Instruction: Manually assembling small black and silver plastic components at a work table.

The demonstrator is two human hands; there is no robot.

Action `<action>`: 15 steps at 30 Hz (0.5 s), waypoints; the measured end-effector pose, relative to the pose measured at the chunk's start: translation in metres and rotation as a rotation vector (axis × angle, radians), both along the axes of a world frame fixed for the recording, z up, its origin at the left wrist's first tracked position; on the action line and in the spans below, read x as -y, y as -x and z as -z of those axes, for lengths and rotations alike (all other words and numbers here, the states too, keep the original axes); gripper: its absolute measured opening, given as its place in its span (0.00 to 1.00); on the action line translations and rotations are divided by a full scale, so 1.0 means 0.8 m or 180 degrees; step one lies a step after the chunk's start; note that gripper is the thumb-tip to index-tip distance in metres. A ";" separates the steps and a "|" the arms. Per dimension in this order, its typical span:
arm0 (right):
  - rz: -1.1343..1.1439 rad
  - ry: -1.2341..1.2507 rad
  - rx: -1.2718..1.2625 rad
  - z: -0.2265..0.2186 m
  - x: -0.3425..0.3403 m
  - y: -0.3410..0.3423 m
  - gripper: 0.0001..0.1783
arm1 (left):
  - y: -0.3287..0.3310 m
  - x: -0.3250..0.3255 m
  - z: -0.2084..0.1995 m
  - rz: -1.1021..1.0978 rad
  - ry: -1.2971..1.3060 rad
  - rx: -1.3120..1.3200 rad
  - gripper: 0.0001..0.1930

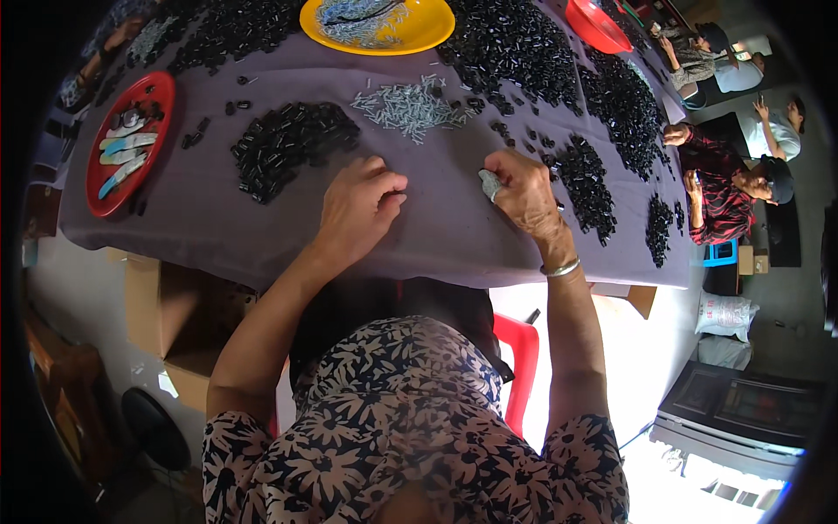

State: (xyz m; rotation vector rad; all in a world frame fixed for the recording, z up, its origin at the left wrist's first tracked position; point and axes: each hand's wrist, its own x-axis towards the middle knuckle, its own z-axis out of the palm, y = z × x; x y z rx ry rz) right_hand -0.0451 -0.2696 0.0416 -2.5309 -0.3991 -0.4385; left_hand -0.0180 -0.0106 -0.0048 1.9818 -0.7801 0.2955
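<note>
Purple-grey cloth (436,240) covers the table (624,269), which spans the upper half of the frame. Left of centre lies a pile of black pieces (292,144); at upper centre lie loose pins (410,109), below a yellow tray (429,28). Left hand (360,203), near centre: fingers drawn together in a pinch; a dark spot at their tips may be a piece, but this cannot be confirmed. Right hand (521,189), right of centre: fingers clenched on a grey bunch (491,183), possibly pins; its make-up cannot be told. Assessment: black pieces appear light, stiff and smooth, liable to slip; hold by the sides, between thumb and forefinger. Pins appear thin, rigid and very light, apt to scatter; take singly near mid-length. Neither looks fragile, though pins might bend under side load.
</note>
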 end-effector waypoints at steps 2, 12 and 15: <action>0.0049 -0.0489 -0.0185 0.000 -0.019 0.007 0.10 | 0.000 -0.002 0.000 -0.0003 -0.0015 -0.0005 0.08; -0.0986 -0.0335 -0.0471 -0.009 -0.093 0.016 0.15 | -0.004 -0.008 -0.004 0.0768 0.0546 -0.0999 0.25; -0.1022 -0.0429 -0.0556 -0.003 -0.095 0.018 0.15 | -0.002 -0.006 -0.002 0.0683 0.0323 -0.0833 0.24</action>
